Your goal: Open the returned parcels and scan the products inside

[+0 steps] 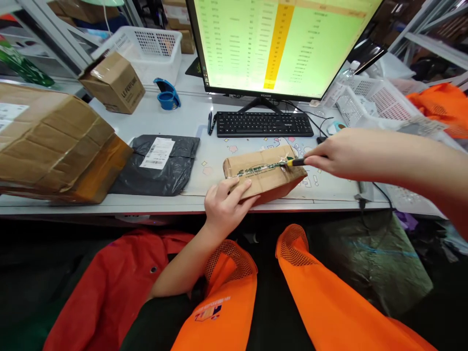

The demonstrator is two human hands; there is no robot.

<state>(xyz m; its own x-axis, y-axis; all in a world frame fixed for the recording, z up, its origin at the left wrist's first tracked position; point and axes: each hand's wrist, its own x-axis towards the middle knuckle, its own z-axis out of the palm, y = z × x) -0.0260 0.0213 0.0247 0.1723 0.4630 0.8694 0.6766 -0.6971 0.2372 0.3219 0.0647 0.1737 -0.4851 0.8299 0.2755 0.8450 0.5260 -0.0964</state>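
Observation:
A small brown cardboard box (263,171) with clear tape and green printing lies near the desk's front edge, slightly askew. My left hand (225,204) grips its near left corner, fingers on top and thumb along the front side. In my right hand (327,155) is a knife with a black and yellow handle (297,162), held from the right. Its tip meets the taped seam towards the box's right end; the blade itself is hard to make out there. The tape around that spot looks shiny and wrinkled.
A grey plastic mailer (157,163) and a large carton (54,141) lie to the left. Behind are a smaller carton (113,83), a blue tape dispenser (167,94), a keyboard (263,124) and a monitor (288,48). White baskets (146,53) stand at both sides.

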